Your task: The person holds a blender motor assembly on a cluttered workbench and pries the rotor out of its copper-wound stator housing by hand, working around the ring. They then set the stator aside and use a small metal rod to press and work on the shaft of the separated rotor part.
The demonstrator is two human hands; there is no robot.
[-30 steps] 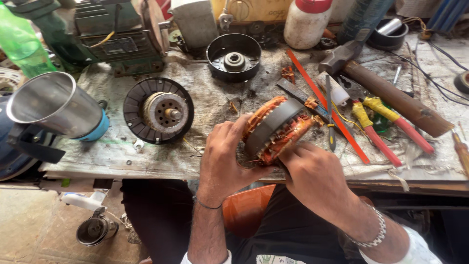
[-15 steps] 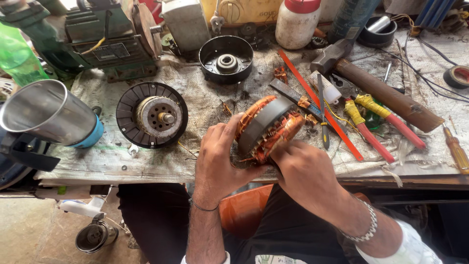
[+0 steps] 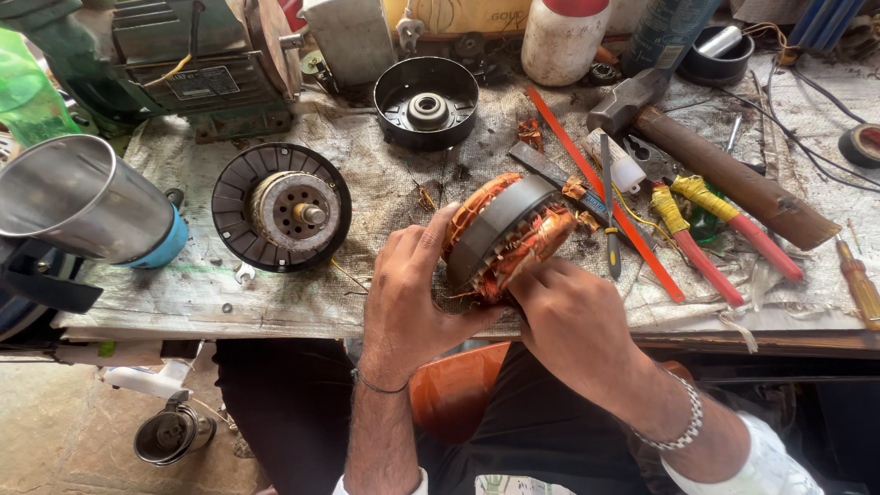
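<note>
A motor stator, a grey steel ring wound with copper coils, stands on edge near the front of the workbench. My left hand grips its left side, thumb up along the coils. My right hand presses its fingers against the copper windings at the lower right of the stator. Both wrists wear thin bracelets.
A round rotor with a shaft lies left of the hands, a black end cover behind. Pliers with yellow and red grips, a hammer, a red blade and a screwdriver lie right. A metal cup stands far left.
The view has shifted slightly. The stator stays held on edge, and my right hand's fingers have shifted along its lower windings.
</note>
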